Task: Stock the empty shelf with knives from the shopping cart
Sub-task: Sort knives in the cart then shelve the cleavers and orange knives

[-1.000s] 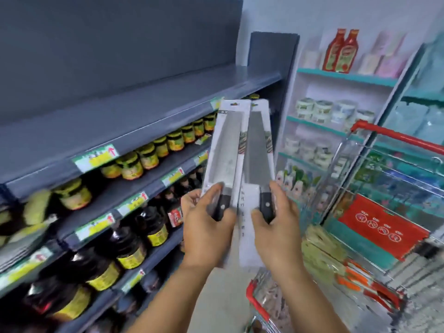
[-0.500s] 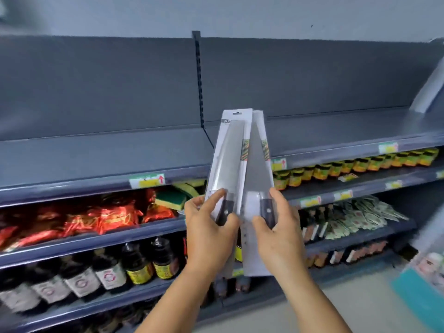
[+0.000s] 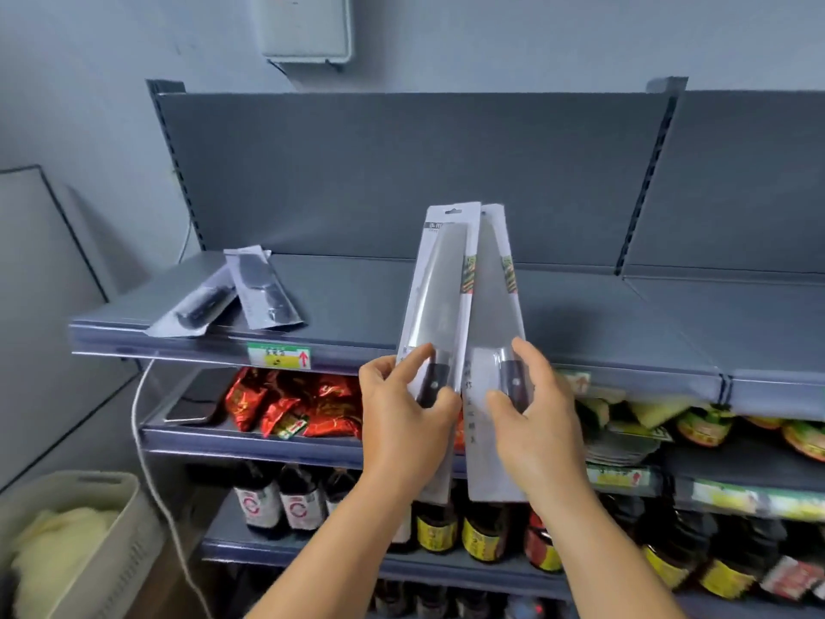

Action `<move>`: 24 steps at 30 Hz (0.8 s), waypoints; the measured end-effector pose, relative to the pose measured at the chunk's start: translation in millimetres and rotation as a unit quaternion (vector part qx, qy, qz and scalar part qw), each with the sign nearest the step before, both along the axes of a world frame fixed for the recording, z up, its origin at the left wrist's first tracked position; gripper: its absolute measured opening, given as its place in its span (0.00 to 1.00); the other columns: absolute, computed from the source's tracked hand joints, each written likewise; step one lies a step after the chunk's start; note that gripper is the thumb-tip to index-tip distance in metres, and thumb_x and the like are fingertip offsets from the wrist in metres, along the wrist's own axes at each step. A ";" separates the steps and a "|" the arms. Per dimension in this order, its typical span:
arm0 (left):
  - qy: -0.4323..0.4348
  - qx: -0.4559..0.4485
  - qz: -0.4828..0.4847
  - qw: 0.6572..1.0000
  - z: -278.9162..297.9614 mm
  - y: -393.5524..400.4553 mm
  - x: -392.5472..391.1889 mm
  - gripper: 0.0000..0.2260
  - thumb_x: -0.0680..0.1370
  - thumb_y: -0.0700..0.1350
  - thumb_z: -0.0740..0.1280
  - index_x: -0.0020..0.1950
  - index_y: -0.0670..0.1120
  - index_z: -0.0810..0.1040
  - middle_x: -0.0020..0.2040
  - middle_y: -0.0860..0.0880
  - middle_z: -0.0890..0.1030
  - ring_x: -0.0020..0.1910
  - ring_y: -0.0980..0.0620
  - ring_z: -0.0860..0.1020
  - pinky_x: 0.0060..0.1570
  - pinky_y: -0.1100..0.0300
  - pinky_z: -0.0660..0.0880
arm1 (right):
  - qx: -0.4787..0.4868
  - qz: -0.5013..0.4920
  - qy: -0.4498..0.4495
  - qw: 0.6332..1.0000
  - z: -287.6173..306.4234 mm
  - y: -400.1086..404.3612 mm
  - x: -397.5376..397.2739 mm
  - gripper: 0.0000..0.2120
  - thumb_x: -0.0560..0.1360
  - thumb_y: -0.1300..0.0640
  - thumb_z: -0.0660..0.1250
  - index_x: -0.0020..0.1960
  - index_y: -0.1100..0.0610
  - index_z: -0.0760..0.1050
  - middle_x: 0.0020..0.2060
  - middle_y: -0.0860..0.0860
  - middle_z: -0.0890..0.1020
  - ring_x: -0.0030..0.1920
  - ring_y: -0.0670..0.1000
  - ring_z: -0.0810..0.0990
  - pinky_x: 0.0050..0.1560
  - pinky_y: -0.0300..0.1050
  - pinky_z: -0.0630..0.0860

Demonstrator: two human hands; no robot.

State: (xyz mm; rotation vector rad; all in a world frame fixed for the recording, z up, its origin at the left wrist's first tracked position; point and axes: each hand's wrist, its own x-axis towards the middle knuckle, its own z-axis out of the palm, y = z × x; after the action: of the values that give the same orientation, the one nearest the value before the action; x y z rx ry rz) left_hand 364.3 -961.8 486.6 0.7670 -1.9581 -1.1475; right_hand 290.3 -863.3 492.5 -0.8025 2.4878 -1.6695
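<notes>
A: Knives, two of them in card-backed packs. The left hand point(image 3: 404, 422) has its thumb and fingers pinched on the dark handle of the left packaged knife point(image 3: 439, 306); the right hand point(image 3: 533, 422) pinches the handle of the right packaged knife point(image 3: 495, 314) the same way, thumb on one side, fingers on the other.

B: Which way do they point?

A: Long axes near upright, handles down in the fingers, blades rising away from them. The left pack leans a little rightward at its top, the right pack a little leftward, so the top ends nearly meet above the hands while the lower ends stand apart.

B: And beyond the fingers?

A: Behind the blades runs the top shelf point(image 3: 580, 314), grey and mostly bare. Well off to the left of the left hand, two more packaged knives point(image 3: 250, 290) lie flat on it, angled so their far ends touch. A green and yellow price tag point(image 3: 280, 355) sits on the shelf edge between those and the hands. Below the fingers, red snack bags point(image 3: 294, 404), then dark bottles point(image 3: 277, 498). Far lower left, a pale basket point(image 3: 111, 520).
</notes>
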 end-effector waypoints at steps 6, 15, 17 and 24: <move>-0.020 -0.013 0.046 0.999 13.1 -83.1 27.7 0.22 0.76 0.45 0.68 0.69 0.55 0.71 0.61 0.53 0.63 0.36 0.83 0.65 0.36 0.85 0.63 | 0.022 0.047 0.007 0.999 13.4 -89.8 14.4 0.27 0.78 0.58 0.63 0.74 0.44 0.61 0.65 0.49 0.66 0.50 0.43 0.67 0.51 0.35 0.63; -0.110 -0.040 0.130 0.985 42.1 -182.5 27.5 0.22 0.74 0.47 0.67 0.68 0.55 0.72 0.61 0.51 0.64 0.52 0.46 0.77 0.58 0.55 0.74 | 0.093 0.138 0.028 0.986 28.8 -204.8 -4.8 0.26 0.80 0.57 0.59 0.75 0.45 0.58 0.66 0.51 0.65 0.51 0.48 0.71 0.55 0.40 0.68; -0.134 -0.048 0.154 0.978 46.7 -200.4 22.2 0.20 0.74 0.46 0.68 0.66 0.53 0.74 0.61 0.50 0.64 0.55 0.45 0.76 0.56 0.57 0.72 | 0.124 0.151 0.031 0.980 31.1 -227.0 -13.1 0.26 0.80 0.56 0.59 0.76 0.46 0.56 0.66 0.52 0.65 0.51 0.50 0.73 0.53 0.43 0.71; -0.242 -0.060 0.223 0.942 48.5 -247.4 -5.8 0.05 0.73 0.41 0.65 0.47 0.47 0.78 0.60 0.45 0.66 0.56 0.40 0.70 0.49 0.56 0.71 | 0.199 0.167 0.017 0.966 26.7 -285.9 -40.7 0.21 0.79 0.57 0.58 0.71 0.50 0.62 0.60 0.54 0.66 0.46 0.57 0.75 0.50 0.49 0.78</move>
State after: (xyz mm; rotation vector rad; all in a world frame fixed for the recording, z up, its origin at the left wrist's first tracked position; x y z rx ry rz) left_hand 358.5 -1209.2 535.2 1.4411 -2.0569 -0.5938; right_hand 249.6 -1149.2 519.2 -1.1178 2.4132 -1.0149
